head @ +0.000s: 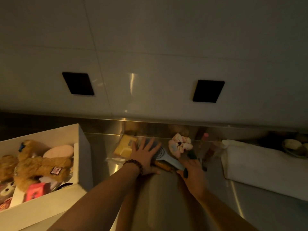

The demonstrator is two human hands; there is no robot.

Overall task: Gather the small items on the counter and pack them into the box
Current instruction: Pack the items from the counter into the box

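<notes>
From the head camera, a white box [75, 157] is seen at the left of the steel surface [158, 197], already filled with brown plush toys [38, 165] and a red packet [34, 191]. A folded white cloth [260, 165] lies at the right. Between them, a yellow packet [125, 145], a pale scrunchie [180, 145] and a light blue hairbrush [168, 159] are clustered near the back wall. The left hand [145, 155] is laid flat, fingers spread, on the brush head. The right hand [193, 170] has its grip closed round the brush handle.
</notes>
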